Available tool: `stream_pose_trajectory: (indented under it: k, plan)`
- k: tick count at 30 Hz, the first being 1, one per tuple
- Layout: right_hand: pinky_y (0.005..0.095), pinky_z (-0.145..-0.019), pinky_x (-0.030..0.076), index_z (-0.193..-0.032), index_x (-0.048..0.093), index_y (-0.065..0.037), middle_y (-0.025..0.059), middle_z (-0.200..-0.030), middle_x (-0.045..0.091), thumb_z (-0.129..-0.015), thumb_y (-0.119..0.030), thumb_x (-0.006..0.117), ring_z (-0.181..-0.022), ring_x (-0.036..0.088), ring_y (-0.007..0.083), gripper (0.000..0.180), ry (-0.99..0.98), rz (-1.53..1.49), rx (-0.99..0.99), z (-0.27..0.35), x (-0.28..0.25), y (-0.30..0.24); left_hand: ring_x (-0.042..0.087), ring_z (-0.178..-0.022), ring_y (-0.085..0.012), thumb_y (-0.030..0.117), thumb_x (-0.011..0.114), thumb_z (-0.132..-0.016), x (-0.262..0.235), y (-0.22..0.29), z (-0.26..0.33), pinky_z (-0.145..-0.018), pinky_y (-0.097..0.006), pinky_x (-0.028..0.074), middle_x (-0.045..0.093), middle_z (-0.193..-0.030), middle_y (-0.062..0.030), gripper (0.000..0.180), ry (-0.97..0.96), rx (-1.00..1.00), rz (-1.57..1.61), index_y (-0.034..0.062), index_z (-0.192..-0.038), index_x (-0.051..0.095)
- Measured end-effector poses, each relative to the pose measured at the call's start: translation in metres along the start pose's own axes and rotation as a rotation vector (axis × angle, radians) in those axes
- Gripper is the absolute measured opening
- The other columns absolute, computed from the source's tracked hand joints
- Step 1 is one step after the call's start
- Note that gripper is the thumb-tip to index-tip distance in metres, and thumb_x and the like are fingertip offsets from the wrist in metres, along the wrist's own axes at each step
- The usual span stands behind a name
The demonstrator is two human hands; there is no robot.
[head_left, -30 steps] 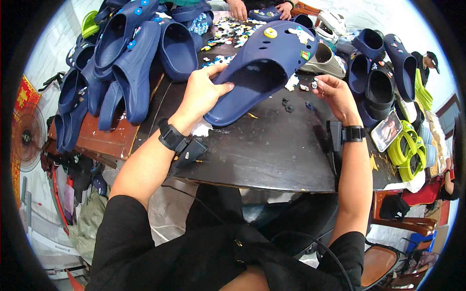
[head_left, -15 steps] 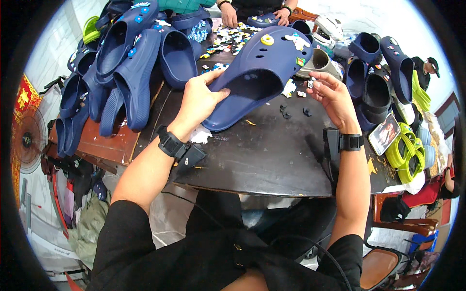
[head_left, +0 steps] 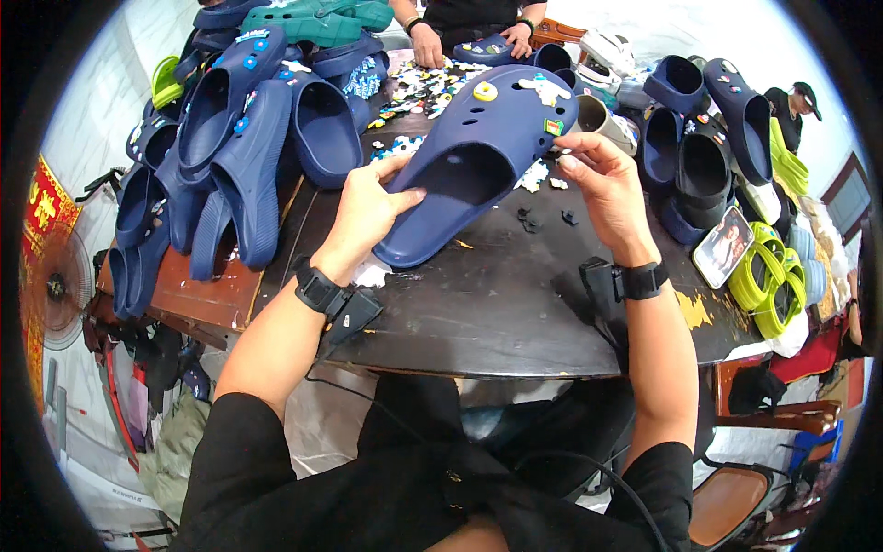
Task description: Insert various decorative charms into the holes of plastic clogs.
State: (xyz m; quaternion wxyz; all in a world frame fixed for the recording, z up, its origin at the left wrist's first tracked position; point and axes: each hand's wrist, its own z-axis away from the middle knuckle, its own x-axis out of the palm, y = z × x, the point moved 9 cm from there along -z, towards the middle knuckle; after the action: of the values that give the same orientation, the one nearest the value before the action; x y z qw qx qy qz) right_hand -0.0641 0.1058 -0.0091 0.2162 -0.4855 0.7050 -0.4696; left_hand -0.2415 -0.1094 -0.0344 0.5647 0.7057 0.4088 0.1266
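Note:
My left hand [head_left: 366, 210] grips a navy clog [head_left: 478, 140] by its heel rim, thumb inside the opening, toe tilted up and away. On the clog's upper sit a yellow ring charm [head_left: 486, 91], a white figure charm [head_left: 545, 89] and a green-and-red charm [head_left: 554, 127]. My right hand [head_left: 607, 189] is at the clog's right side, thumb and forefinger pinched on a small shoe charm now mostly hidden by the fingers. Below the clog lie white charms [head_left: 532, 177] and small black pieces [head_left: 528, 221] on the dark table [head_left: 460, 317].
Navy clogs [head_left: 246, 175] are piled at left, with a green clog [head_left: 317, 20] on top. More clogs [head_left: 704, 175], a picture card [head_left: 725, 247] and lime sandals [head_left: 771, 290] lie at right. Behind a heap of charms [head_left: 428, 87], a co-worker's hands [head_left: 426, 44] rest near another clog [head_left: 485, 51].
My right hand has moved left with the charm, up to the clog's side. The clog has shifted slightly left and down in view, still in my left hand.

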Motion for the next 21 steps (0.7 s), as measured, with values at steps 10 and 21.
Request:
stream_pose_trajectory:
  k: [10,21]
  plan:
    - [0.0187,-0.067,0.043,-0.094,0.068,-0.005,-0.0015,-0.086,0.069,-0.083,-0.005,0.076,-0.077,0.060,0.0045,0.014,0.147,0.096,-0.120,0.004,0.002,-0.002,0.067,-0.091,-0.0172,-0.002,0.073,-0.077,0.005,-0.003,0.001,-0.081,-0.029,0.053,0.071,-0.105,-0.0158,0.050,-0.044,-0.036,0.040,-0.0052,-0.125,0.062]
    - [0.0204,-0.066,0.043,-0.092,0.059,-0.009,-0.0031,-0.081,0.059,-0.078,-0.006,0.081,-0.075,0.055,0.0058,0.026,0.247,0.176,-0.089,0.005,-0.006,-0.011,0.066,-0.098,-0.0182,-0.002,0.074,-0.076,0.005,0.001,0.001,-0.088,-0.030,0.051,0.070,-0.113,-0.0171,0.052,-0.055,0.057,-0.004,-0.0059,-0.125,0.061]
